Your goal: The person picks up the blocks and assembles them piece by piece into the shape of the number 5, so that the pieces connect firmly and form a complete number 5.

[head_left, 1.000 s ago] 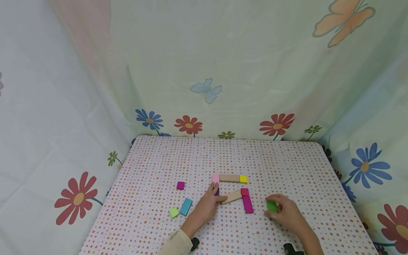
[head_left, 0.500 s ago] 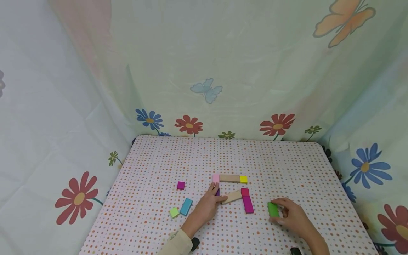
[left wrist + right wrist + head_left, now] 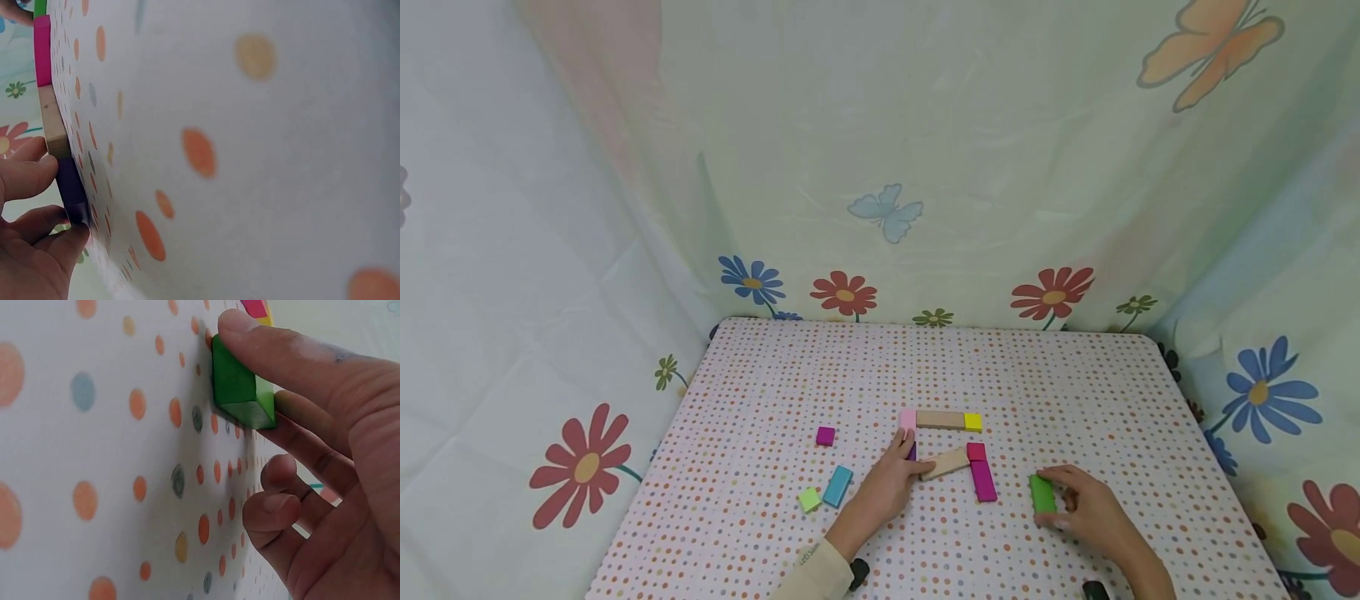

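My left hand [image 3: 887, 490] holds a dark purple block [image 3: 71, 184], its thumb at the end by a plain wooden block [image 3: 947, 463] and its fingertips at the far end. Most of the purple block is hidden by the hand in the head view. My right hand [image 3: 1093, 510] pinches a green block [image 3: 1042, 494] between thumb and fingers, at or just above the table, right of the row. A red block [image 3: 976, 452] touches the wooden block, with a magenta block [image 3: 983, 482] running from it toward me.
Beyond my left fingers lie a pink block [image 3: 908, 418], a wooden block [image 3: 940, 420] and a yellow block [image 3: 973, 422] in line. To the left sit a magenta cube [image 3: 825, 437], a blue block [image 3: 838, 487] and a light green cube [image 3: 809, 500]. A dotted cloth covers the table [image 3: 820, 367].
From a second ago, my right hand has shifted slightly right and toward me with the green block, then stayed nearly still. The left hand has not visibly moved.
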{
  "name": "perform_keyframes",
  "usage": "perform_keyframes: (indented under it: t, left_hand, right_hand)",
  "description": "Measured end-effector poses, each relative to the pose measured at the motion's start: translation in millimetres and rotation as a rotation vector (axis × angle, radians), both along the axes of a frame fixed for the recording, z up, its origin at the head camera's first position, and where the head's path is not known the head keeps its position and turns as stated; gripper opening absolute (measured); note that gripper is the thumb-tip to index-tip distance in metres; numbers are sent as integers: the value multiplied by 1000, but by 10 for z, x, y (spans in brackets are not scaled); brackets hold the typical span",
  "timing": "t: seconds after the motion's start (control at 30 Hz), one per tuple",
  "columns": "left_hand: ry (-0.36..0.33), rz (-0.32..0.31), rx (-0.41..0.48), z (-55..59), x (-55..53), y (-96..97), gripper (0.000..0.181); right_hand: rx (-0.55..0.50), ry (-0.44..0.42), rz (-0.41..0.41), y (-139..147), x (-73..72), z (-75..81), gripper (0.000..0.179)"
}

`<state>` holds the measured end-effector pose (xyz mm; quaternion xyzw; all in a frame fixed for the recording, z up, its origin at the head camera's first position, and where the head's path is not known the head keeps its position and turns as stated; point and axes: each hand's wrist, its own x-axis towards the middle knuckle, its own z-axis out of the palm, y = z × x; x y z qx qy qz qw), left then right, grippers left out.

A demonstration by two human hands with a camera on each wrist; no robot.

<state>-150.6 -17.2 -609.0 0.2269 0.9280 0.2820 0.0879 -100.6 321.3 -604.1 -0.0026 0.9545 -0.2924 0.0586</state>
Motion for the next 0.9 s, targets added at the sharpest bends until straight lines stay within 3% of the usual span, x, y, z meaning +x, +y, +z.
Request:
perform_keyframes:
  t: [0.4,0.67,0.9]
  left_hand:
    - [-17,-5,3,0,-9,6,39]
    - [27,-15,-22,1,-9,10,39]
    - [19,2,-49,14,-4,11,40]
  right_hand:
    - [-29,69,32,-298,-58,123,72]
    - [-106,77,152,-630,-82,200,67]
    - [-112,48,188,-957,-76,211,69]
